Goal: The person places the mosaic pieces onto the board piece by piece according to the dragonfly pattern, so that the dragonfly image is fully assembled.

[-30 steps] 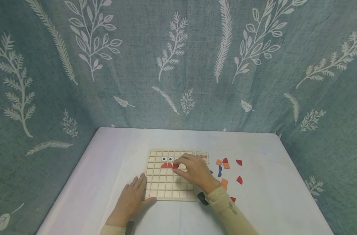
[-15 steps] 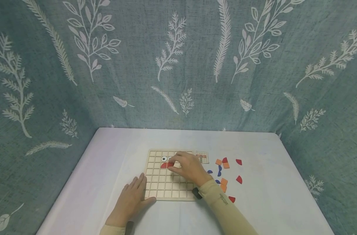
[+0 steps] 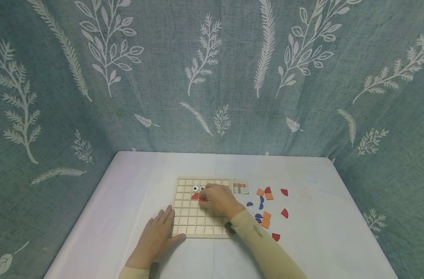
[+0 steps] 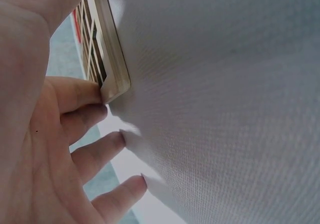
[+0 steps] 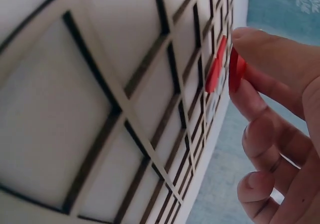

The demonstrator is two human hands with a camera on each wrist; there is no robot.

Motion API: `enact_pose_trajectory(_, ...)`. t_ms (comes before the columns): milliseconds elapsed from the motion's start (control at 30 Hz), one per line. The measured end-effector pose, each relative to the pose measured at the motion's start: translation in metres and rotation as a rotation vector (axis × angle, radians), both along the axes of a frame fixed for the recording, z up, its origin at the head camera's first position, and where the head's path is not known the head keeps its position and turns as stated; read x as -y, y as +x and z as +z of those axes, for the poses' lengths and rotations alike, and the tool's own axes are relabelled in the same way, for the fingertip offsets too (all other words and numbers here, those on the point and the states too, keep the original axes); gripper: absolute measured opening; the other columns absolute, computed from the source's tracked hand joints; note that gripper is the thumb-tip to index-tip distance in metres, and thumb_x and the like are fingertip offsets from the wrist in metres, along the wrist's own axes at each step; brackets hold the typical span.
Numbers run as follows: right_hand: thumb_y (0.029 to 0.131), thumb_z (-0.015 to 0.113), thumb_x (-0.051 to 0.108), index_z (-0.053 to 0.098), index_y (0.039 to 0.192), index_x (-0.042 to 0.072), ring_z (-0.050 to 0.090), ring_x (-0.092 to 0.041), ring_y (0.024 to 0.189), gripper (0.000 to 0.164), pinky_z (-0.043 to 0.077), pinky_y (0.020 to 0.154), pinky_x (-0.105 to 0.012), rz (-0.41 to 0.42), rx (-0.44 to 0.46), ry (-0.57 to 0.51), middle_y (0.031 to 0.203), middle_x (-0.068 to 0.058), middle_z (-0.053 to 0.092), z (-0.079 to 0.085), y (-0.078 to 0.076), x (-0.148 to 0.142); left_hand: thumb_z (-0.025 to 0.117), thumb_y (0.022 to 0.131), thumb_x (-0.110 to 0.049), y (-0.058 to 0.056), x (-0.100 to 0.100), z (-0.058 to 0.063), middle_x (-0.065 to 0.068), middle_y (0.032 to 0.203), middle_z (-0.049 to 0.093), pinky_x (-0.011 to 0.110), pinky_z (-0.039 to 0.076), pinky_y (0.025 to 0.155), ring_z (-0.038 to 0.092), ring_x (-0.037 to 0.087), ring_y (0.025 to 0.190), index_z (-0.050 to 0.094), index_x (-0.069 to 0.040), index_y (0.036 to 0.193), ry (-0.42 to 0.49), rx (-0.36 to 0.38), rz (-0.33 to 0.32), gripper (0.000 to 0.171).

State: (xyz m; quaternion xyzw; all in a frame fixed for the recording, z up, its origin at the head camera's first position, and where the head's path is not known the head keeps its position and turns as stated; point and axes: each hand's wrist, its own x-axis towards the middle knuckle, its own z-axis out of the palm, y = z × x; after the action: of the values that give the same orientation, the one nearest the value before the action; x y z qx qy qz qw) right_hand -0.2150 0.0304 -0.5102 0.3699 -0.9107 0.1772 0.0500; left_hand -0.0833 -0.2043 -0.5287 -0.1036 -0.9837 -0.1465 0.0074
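My right hand (image 3: 220,199) pinches a red quarter-circle tile (image 5: 237,71) between thumb and finger, just off the wooden grid board (image 3: 184,228). Beside it on the board lies a red tile (image 3: 194,196), below a round eye tile (image 3: 195,188). A second eye tile (image 3: 202,188) is partly covered by the fingers. At the board's lower left corner, my left hand (image 3: 155,234) rests with its fingers extended along the left side and its thumb by the front edge. The left wrist view shows these fingers (image 4: 82,96) touching the board's corner.
Right of the board lies a small picture card (image 3: 240,186) with a printed grid. Farther right are scattered orange squares (image 3: 265,223), blue half-circles (image 3: 249,204) and red quarter-circles (image 3: 284,213). A patterned curtain (image 3: 212,77) surrounds the white table (image 3: 320,217).
My right hand has shifted left across the board with the red tile, to beside the eye tiles, then dipped slightly toward me. My left hand has stayed still.
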Motion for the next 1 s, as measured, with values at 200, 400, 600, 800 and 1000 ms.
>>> enact_pose_trajectory(200, 0.087, 0.080, 0.031, 0.077, 0.089, 0.024, 0.051, -0.002, 0.068, 0.008, 0.043, 0.058, -0.018, 0.001, -0.019, 0.007, 0.082, 0.011, 0.066, -0.0056, -0.0003, 0.0046, 0.066, 0.090, -0.060, 0.0001, 0.0002, -0.0002, 0.023, 0.156, 0.041, 0.066, 0.036, 0.109, 0.040, 0.047, 0.140, 0.045, 0.006, 0.148, 0.006, -0.005, -0.003, 0.090)
enact_pose_trajectory(400, 0.086, 0.077, 0.024, 0.077, 0.085, 0.023, 0.050, -0.001, 0.064, 0.002, 0.042, 0.055, -0.015, 0.002, -0.048, 0.008, 0.079, 0.011, 0.066, -0.0089, 0.0004, 0.0069, 0.067, 0.091, -0.059, 0.0007, -0.0001, -0.0010, 0.023, 0.155, 0.042, 0.066, 0.037, 0.108, 0.041, 0.047, 0.140, 0.046, 0.007, 0.147, 0.009, -0.027, -0.008, 0.089)
enact_pose_trajectory(600, 0.087, 0.078, 0.027, 0.077, 0.084, 0.023, 0.051, 0.000, 0.065, 0.006, 0.043, 0.055, -0.015, -0.011, -0.044, 0.030, 0.081, 0.012, 0.068, -0.0095, 0.0008, 0.0085, 0.067, 0.091, -0.058, 0.0007, 0.0001, -0.0010, 0.023, 0.155, 0.043, 0.065, 0.038, 0.108, 0.042, 0.047, 0.139, 0.046, 0.007, 0.147, 0.006, -0.027, -0.009, 0.088)
enact_pose_trajectory(800, 0.089, 0.077, 0.029, 0.078, 0.086, 0.024, 0.052, 0.001, 0.065, 0.006, 0.043, 0.056, -0.015, -0.013, -0.052, 0.042, 0.082, 0.014, 0.067, -0.0097, 0.0006, 0.0093, 0.067, 0.091, -0.058, 0.0002, 0.0005, -0.0019, 0.023, 0.155, 0.043, 0.065, 0.037, 0.108, 0.042, 0.047, 0.139, 0.046, 0.007, 0.147, -0.002, -0.023, -0.007, 0.088)
enact_pose_trajectory(1000, 0.090, 0.077, 0.028, 0.079, 0.084, 0.026, 0.049, -0.002, 0.064, 0.006, 0.041, 0.054, -0.017, -0.012, -0.016, 0.038, 0.078, 0.014, 0.063, -0.0081, 0.0019, 0.0094, 0.067, 0.090, -0.058, -0.0001, 0.0004, -0.0028, 0.023, 0.155, 0.043, 0.065, 0.038, 0.108, 0.042, 0.047, 0.139, 0.046, 0.007, 0.147, -0.003, -0.028, -0.006, 0.089)
